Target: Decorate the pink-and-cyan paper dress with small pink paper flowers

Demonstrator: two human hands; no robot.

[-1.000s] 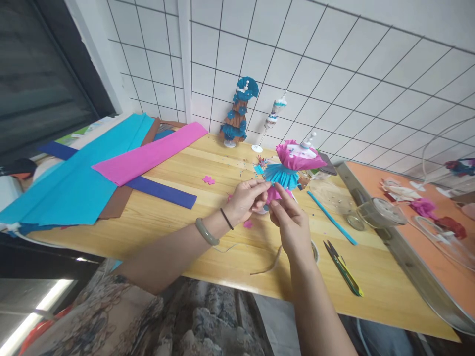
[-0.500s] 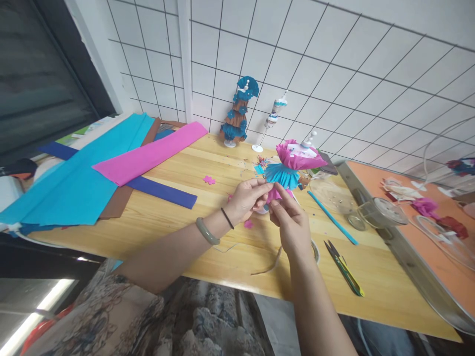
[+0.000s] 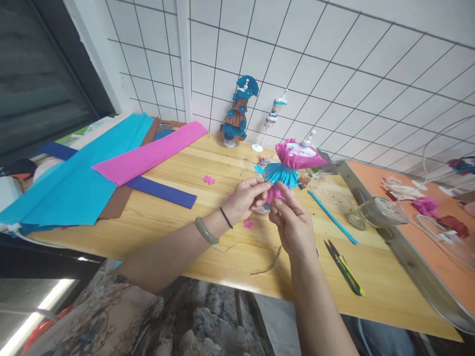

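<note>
A paper doll figure [image 3: 293, 165] with a pink ruffled top and a pleated blue skirt stands tilted above the wooden table [image 3: 208, 232]. My left hand [image 3: 245, 198] is closed in a pinch at the lower edge of the blue skirt. Just to its right, my right hand [image 3: 293, 222] is closed too, its fingertips pressed on the pink paper under the skirt. What lies between the fingers is mostly hidden. A green bangle and a black band sit on my left wrist.
Sheets of crepe paper, cyan [image 3: 74, 183], pink [image 3: 148, 153] and dark blue [image 3: 159, 190], lie at the left. Two finished figures [image 3: 237, 111] stand by the tiled wall. Small scissors [image 3: 343, 267], a blue stick [image 3: 332, 217] and a glass jar [image 3: 378, 212] lie right; an orange tray [image 3: 419, 217] beyond.
My right hand has shifted slightly right and down along the figure's base. The doll has tipped a little to the left. My left hand keeps its pinch.
</note>
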